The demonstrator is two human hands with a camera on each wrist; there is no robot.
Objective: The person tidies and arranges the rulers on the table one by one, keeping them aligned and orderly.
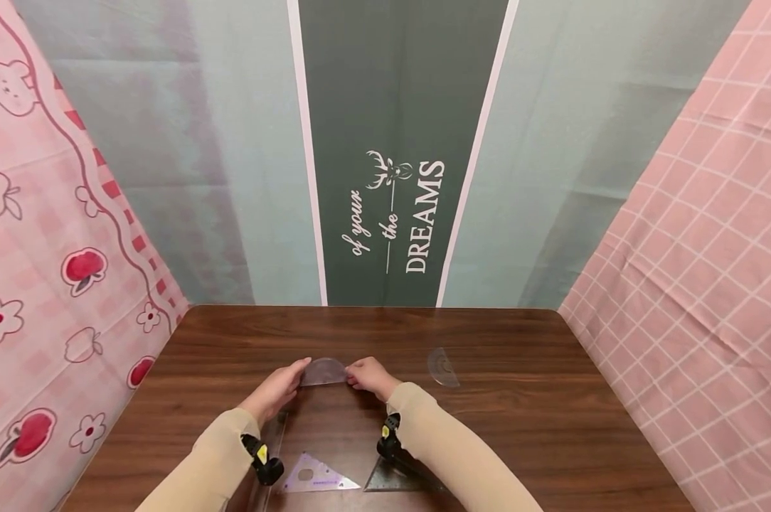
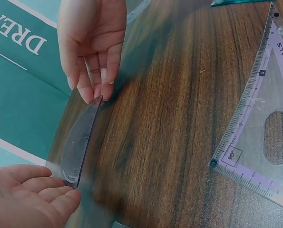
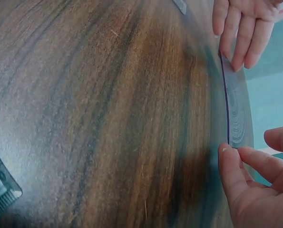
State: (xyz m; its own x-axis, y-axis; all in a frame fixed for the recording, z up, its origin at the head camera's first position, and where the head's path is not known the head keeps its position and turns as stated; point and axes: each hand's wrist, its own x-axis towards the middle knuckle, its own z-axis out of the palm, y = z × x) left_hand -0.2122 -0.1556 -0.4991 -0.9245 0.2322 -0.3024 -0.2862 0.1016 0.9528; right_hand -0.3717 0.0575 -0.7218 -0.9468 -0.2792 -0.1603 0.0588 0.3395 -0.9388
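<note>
A clear protractor (image 1: 324,371) with a flat edge is held between the two hands above the wooden table (image 1: 520,441). The person's left hand (image 1: 278,387) is at its left corner; in the left wrist view the fingers (image 2: 41,183) extend against that corner, with the thumb apart. At the opposite corner the right hand (image 1: 374,377) has bent fingers; the right wrist view shows its fingertips (image 3: 226,151) pinching the tip of the flat edge. Curved scale lines show on the protractor (image 3: 235,111) there.
A second clear protractor (image 1: 443,368) lies to the right. Nearer the person are a purple-marked set square (image 1: 318,475) and a dark-edged set square (image 1: 392,478), partly hidden by the right arm. A clear straight-edged piece (image 1: 277,441) lies by the left wrist. Curtains surround the table.
</note>
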